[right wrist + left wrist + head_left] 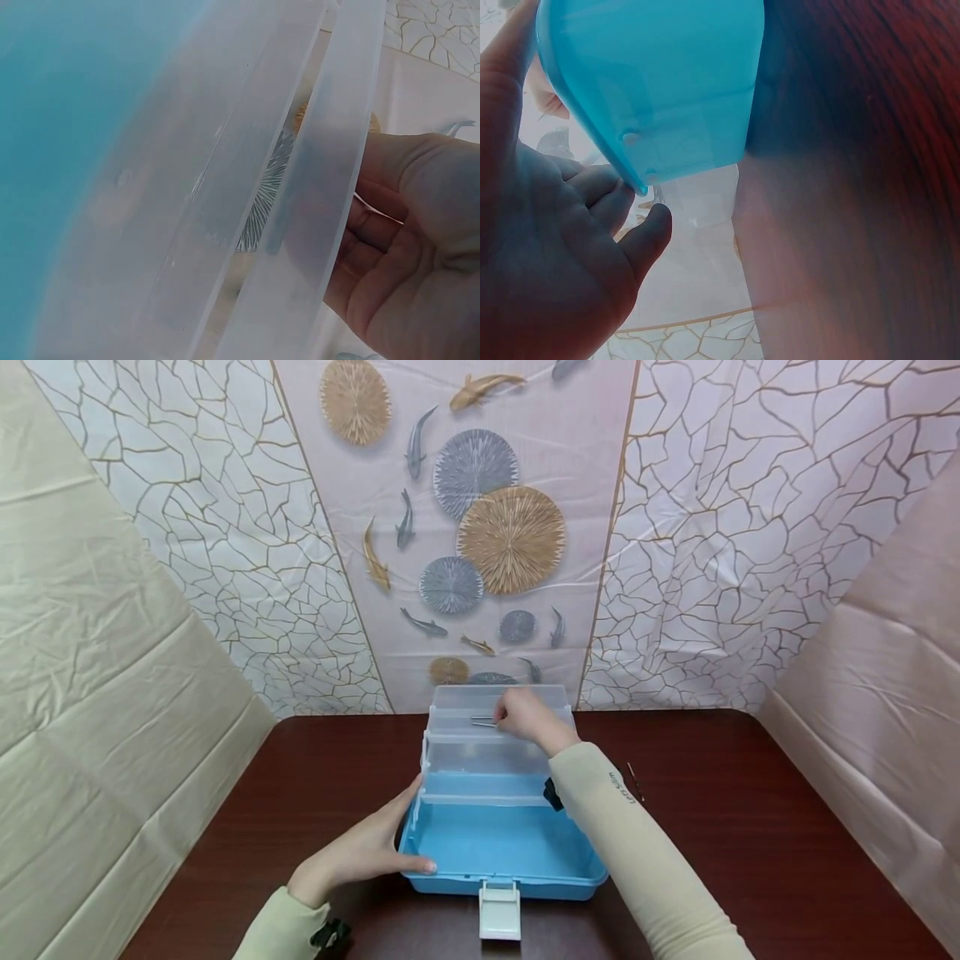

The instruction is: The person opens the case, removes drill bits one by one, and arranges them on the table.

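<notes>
A blue plastic storage box stands open on the table, its clear tiered trays raised at the back. My left hand holds the box's left side, thumb over the front rim and fingers along the side; the left wrist view shows the fingers bent at the rim. Above the upper tray, my right hand pinches a thin two-pronged metal tool like tweezers, its prongs pointing left. In the right wrist view, the right fingers are partly hidden behind the cloudy tray wall.
A white latch hangs down at the box's front. A thin dark tool lies on the brown table, right of the box and beyond the right sleeve. A patterned cloth hangs behind the table.
</notes>
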Motion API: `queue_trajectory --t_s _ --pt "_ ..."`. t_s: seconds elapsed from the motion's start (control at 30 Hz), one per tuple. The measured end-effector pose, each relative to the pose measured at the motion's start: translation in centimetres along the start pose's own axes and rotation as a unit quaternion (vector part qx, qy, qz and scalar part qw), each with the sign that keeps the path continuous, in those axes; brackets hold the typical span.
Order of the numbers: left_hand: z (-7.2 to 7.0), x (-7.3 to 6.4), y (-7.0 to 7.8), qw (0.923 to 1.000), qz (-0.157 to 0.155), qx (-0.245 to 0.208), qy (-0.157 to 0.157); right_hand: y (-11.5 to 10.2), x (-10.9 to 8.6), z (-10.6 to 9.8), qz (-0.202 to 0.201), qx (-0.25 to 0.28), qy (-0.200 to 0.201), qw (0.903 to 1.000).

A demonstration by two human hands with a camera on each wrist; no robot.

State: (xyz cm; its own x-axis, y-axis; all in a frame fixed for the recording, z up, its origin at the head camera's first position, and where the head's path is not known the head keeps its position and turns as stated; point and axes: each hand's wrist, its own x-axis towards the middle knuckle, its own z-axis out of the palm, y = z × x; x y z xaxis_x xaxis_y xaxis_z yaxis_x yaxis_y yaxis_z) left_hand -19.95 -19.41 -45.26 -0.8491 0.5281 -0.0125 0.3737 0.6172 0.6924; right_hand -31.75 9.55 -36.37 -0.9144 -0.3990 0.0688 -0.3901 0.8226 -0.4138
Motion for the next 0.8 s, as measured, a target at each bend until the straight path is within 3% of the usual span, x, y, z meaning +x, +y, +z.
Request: queue_trajectory --t_s 0.43,0.6,0.8 --pt "0.5 0.3 0.3 0.9999 -0.003 -0.008 -0.01 0.3 -1.3 -0.1 -0.003 -0.003 -0.005 1.0" --pt "0.4 0.2 0.4 0.9999 -0.009 -0.003 -0.008 0.2 -2.1 -1.1 -0.009 0.017 0.003 0.9998" --pt "0.4 0.1 0.3 0.9998 -0.019 -0.002 -0.001 1.1 -3.3 -3.1 -0.007 0.005 0.028 0.9996"
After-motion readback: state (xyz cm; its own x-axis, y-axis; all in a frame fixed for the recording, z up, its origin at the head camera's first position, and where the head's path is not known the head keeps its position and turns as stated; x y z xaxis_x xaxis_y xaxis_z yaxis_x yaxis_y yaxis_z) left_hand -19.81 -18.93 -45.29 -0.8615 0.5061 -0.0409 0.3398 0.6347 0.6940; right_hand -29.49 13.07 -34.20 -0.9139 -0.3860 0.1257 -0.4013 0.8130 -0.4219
